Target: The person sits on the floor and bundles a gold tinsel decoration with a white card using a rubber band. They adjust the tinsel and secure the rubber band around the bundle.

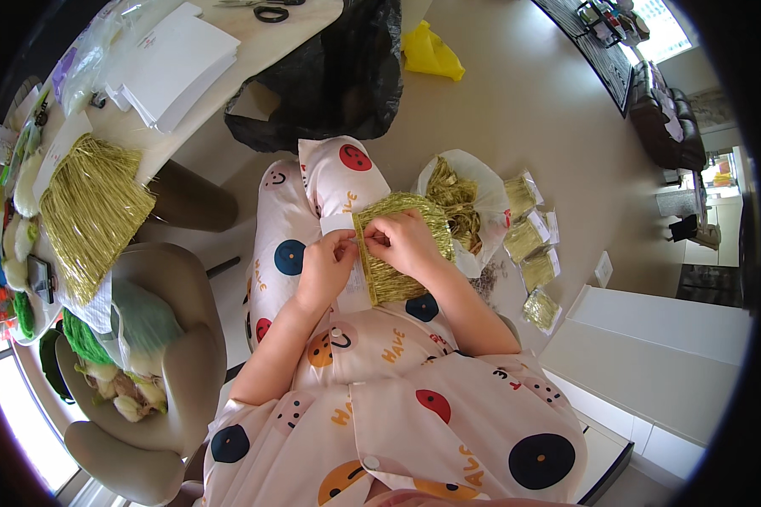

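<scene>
A gold tinsel fringe [393, 285] lies across my lap, its bound top band running along a white card [345, 304]. My left hand [326, 263] is at the card side of that band, thumb and fingers pinched together at its edge. Facing it, my right hand [406, 241] rests over the strands and pinches at the same band. The fingertips of both hands nearly meet; whatever fine piece is between them is too small to make out. Part of the fringe is hidden beneath my right hand and forearm.
To my right on the floor lie a white plastic bag [488, 171] of loose gold tinsel and several packed gold bundles [539, 269]. A black plastic bag [330, 82] hangs ahead. The table [190, 127] holds another gold fringe [95, 209], white cards [177, 57] and scissors [271, 14]. A loaded chair [196, 367] stands left.
</scene>
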Demonstrator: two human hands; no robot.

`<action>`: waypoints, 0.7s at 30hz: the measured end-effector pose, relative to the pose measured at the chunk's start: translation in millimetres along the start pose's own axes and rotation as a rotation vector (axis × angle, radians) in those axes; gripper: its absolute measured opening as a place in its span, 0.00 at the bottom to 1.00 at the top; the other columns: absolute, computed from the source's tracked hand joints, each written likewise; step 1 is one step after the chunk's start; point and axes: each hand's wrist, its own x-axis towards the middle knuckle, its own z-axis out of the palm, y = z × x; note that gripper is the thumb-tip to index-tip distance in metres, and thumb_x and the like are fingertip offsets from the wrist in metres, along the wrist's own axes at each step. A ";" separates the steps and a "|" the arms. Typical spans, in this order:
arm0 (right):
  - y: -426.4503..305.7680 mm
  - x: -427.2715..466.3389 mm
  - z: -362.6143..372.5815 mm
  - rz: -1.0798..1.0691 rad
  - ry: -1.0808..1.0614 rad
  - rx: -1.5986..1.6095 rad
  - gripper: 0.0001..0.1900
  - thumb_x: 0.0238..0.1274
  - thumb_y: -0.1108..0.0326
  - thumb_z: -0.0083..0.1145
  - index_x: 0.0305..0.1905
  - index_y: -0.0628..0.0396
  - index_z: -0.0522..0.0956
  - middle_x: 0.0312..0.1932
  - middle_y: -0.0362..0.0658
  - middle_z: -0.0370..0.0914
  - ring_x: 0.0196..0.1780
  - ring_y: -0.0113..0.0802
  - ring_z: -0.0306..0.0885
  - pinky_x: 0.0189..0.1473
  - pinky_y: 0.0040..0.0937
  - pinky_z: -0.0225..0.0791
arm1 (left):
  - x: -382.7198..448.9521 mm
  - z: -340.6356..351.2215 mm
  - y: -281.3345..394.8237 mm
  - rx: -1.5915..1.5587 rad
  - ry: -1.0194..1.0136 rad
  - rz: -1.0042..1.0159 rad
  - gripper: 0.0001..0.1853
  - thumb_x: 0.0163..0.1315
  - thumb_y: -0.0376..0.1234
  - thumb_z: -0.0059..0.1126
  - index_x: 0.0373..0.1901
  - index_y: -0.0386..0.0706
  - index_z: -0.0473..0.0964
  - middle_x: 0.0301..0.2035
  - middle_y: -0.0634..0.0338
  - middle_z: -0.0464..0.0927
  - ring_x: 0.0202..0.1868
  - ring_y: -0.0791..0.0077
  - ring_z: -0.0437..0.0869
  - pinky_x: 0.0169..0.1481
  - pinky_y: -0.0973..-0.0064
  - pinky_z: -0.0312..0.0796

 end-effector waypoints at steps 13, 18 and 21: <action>5.0 -4.7 4.3 -0.132 0.054 -0.039 0.07 0.53 0.69 0.69 0.37 0.52 0.81 0.31 0.38 0.84 0.35 0.36 0.82 0.49 0.36 0.66 | -2.0 -2.1 4.7 -0.006 -0.001 -0.032 0.11 0.63 0.25 0.63 0.46 0.31 0.82 0.33 0.48 0.86 0.32 0.70 0.88 0.38 0.74 0.78; 4.7 -4.6 3.7 -0.123 0.044 -0.015 0.05 0.56 0.68 0.67 0.35 0.51 0.81 0.32 0.40 0.85 0.37 0.37 0.82 0.51 0.38 0.66 | -1.0 -1.2 1.3 -0.050 -0.014 -0.057 0.11 0.61 0.24 0.63 0.45 0.31 0.82 0.32 0.51 0.86 0.31 0.73 0.87 0.38 0.76 0.78; 2.5 -5.7 2.6 -0.045 0.016 0.054 0.05 0.57 0.67 0.68 0.35 0.51 0.82 0.29 0.39 0.84 0.34 0.36 0.82 0.52 0.37 0.66 | 0.0 -0.7 -3.0 -0.100 -0.022 -0.064 0.11 0.59 0.23 0.64 0.44 0.31 0.81 0.31 0.53 0.86 0.31 0.75 0.86 0.38 0.77 0.78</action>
